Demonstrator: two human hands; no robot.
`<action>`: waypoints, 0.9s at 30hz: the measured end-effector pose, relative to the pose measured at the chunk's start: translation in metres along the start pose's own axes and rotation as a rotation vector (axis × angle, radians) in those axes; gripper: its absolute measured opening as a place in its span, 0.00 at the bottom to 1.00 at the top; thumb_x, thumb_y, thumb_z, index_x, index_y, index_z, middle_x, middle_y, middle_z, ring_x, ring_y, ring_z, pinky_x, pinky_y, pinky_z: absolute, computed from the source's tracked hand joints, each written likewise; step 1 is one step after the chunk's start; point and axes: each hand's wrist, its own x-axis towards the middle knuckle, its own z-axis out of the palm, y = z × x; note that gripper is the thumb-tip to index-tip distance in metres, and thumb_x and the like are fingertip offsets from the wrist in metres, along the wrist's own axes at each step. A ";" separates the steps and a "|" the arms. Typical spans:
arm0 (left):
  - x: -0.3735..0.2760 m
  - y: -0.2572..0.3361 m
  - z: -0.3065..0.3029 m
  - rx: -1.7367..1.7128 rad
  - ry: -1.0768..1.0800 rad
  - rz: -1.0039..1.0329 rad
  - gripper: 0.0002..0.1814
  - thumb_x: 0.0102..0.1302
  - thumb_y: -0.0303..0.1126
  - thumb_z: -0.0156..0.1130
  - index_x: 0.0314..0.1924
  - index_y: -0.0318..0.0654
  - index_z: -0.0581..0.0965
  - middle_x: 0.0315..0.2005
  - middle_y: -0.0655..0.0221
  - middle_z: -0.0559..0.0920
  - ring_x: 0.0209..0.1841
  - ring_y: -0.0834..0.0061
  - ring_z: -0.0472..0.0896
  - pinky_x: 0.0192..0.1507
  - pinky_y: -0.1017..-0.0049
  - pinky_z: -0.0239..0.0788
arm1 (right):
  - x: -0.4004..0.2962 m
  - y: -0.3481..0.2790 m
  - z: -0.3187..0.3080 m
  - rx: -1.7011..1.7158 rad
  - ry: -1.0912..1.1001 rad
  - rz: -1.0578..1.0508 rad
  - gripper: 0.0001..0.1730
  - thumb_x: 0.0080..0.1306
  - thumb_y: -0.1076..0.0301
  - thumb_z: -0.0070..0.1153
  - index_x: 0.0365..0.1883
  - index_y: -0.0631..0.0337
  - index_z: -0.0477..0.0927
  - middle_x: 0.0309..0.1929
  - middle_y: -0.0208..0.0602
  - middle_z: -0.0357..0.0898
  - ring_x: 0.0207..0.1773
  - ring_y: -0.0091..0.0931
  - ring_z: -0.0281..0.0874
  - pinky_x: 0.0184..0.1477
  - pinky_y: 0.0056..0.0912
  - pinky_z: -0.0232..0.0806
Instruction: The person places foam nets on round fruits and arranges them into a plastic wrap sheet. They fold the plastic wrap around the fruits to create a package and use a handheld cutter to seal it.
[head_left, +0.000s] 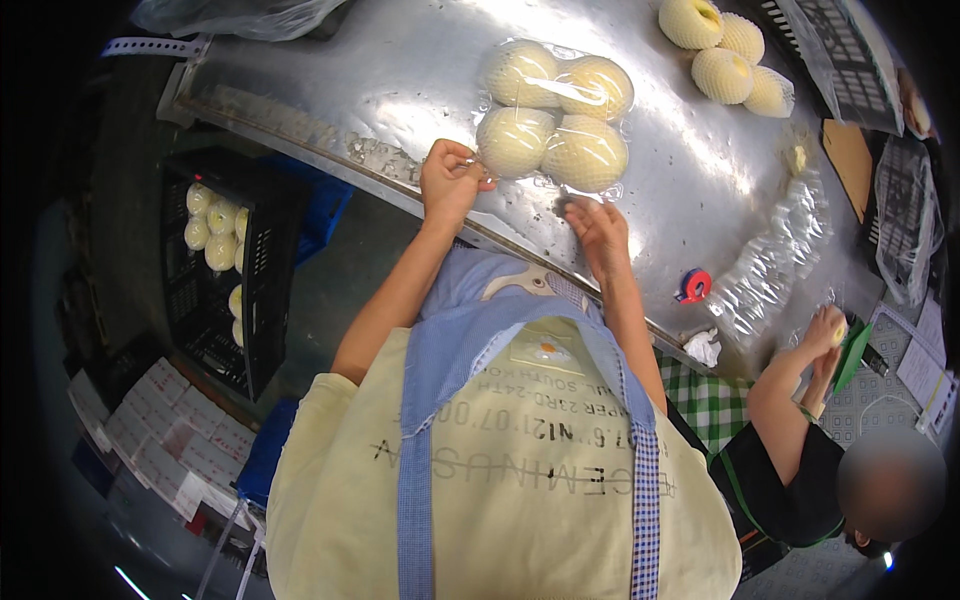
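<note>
A clear plastic clamshell pack (556, 120) lies on the metal table, holding several round pale-yellow fruits in foam nets. My left hand (452, 184) pinches the pack's near left corner between thumb and fingers. Just below the near right edge is my right hand (602, 234), its fingers loosely bent and apart. The fingertips reach the pack's rim, and blur hides whether they touch it; nothing shows in that hand.
Foam-netted fruits (726, 60) sit at the far right of the metal table (360, 90). Nested clear plastic packs (780, 247), a red tape dispenser (695, 286) and crumpled tissue (703, 347) lie rightward. A co-worker's hand (825, 328) is beyond. A black crate (225, 277) of packed fruit stands left.
</note>
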 end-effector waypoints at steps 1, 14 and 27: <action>-0.001 0.000 0.001 0.008 -0.004 -0.001 0.10 0.57 0.14 0.55 0.38 0.34 0.67 0.31 0.61 0.78 0.30 0.70 0.82 0.28 0.76 0.78 | -0.004 0.000 0.013 -0.036 0.001 0.058 0.19 0.62 0.66 0.59 0.44 0.74 0.72 0.47 0.47 0.77 0.44 0.28 0.78 0.49 0.30 0.71; -0.009 -0.009 0.006 -0.095 0.002 0.038 0.12 0.55 0.12 0.53 0.37 0.32 0.65 0.27 0.62 0.77 0.25 0.72 0.82 0.25 0.79 0.75 | 0.009 0.011 0.068 -0.034 0.211 0.069 0.10 0.60 0.69 0.62 0.35 0.67 0.79 0.30 0.34 0.80 0.31 0.22 0.77 0.38 0.22 0.70; -0.005 -0.005 0.000 -0.110 -0.064 -0.036 0.10 0.58 0.13 0.54 0.38 0.33 0.67 0.30 0.62 0.78 0.31 0.68 0.82 0.30 0.77 0.78 | 0.007 0.007 0.063 -0.033 0.162 0.096 0.12 0.63 0.68 0.57 0.39 0.71 0.76 0.33 0.38 0.78 0.36 0.26 0.77 0.41 0.25 0.71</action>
